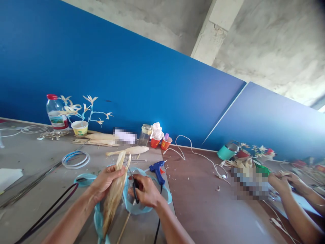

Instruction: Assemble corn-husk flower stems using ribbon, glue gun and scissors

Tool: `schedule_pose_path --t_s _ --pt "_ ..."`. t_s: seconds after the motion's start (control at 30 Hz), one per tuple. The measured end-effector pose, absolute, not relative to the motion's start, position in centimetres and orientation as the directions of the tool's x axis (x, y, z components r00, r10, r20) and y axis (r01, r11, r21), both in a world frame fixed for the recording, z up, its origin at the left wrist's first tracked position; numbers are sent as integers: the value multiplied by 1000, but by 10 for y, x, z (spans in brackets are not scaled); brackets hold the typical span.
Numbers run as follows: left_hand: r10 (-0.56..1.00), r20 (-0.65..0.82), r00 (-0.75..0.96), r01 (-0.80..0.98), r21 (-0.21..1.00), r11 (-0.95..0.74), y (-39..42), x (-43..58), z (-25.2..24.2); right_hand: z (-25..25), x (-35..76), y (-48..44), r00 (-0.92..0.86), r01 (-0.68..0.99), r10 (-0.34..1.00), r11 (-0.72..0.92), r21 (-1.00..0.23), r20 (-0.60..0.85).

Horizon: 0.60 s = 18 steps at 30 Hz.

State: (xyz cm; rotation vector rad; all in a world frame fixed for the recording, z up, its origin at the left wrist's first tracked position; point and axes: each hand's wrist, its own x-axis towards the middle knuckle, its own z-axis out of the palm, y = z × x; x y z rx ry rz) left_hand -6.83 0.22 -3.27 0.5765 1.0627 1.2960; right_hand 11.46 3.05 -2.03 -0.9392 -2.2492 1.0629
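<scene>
Pinched in my left hand [108,181] is a long, dry corn husk [113,200], its split tip pointing up and its brownish end hanging toward the table's near side. My right hand [146,190] grips black-handled scissors [135,189], whose blades reach up to the husk's right edge near a thin strip. Beneath both hands lies a loop of light blue ribbon [167,195]. Just beyond my right hand rests a blue glue gun [158,171] with a black cord. More husks [130,151] lie farther back.
A potted husk-flower branch [80,127] and a bottle [57,117] stand back left. Tape rolls [75,160] and long wires [33,183] lie left. A glass jar [145,135] and red cups [166,143] stand by the blue partition [139,81]. Another person's hands [284,181] work at right.
</scene>
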Motion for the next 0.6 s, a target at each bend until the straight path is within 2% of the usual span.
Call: schedule_pose_path --t_s 0.23,0.6 --pt "967 -245 -74 -422 886 192 3 -66 -34 -24 111 28 -689 354 712 496 -793 138" --pt "966 -247 -76 -426 884 192 2 -64 -32 -35 109 31 -699 292 696 487 -823 163"
